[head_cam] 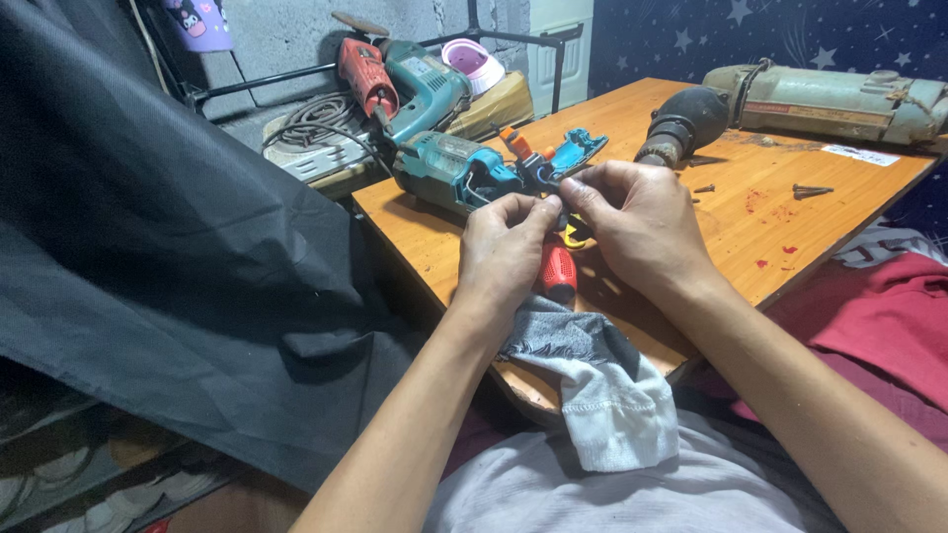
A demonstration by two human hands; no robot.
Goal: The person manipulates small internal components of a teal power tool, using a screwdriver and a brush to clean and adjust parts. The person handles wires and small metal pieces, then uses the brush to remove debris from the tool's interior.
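My left hand (506,249) and my right hand (637,222) meet fingertip to fingertip over a small dark part at the rear of a teal power drill (456,170) lying on the wooden table (731,227). The drill's handle shell (571,153) is open, showing orange parts. Under my hands lies a screwdriver with a red handle (559,271) and a yellow piece beside it. What my fingers pinch is too small to tell.
A grey-white rag (602,390) hangs over the table's near edge. A second teal and red drill (405,79) lies behind. A large old grey motor tool (820,99) sits at the far right, with loose screws (810,190) near it. Black cloth (148,247) covers the left.
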